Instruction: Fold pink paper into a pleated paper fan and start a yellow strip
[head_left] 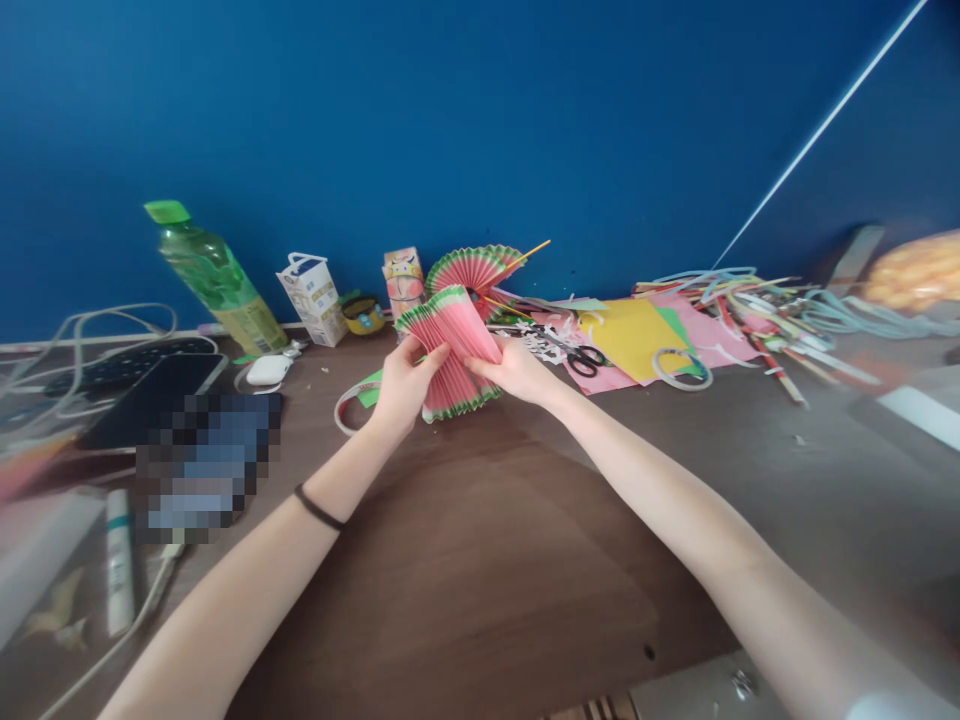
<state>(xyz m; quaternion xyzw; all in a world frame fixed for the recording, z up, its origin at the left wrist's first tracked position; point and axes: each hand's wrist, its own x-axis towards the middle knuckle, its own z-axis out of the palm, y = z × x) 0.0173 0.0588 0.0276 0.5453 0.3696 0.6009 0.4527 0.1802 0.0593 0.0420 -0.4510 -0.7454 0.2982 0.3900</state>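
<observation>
Between my hands is a pleated pink paper fan (pixel 456 365) with green edges, lifted over the brown desk. My left hand (pixel 409 375) pinches its left part, thumb on the folds. On the right side, my right hand (pixel 517 370) grips a flatter pink stretch of the same paper. Just behind it stands a round watermelon-like paper fan (pixel 469 270) with a yellow stick (pixel 529 256). A roll of tape (pixel 346 412) lies left of the held fan, by a green paper scrap (pixel 370 392).
Scissors (pixel 585 362), yellow paper (pixel 630 335) and another tape roll (pixel 681 370) lie right of my hands. Sticks and pipe cleaners (pixel 776 325) are heaped farther right. Leftward are a green bottle (pixel 214 280), a carton (pixel 313 300), a white earphone case (pixel 268 370) and a phone (pixel 217 460). A blue wall (pixel 465 120) rises behind.
</observation>
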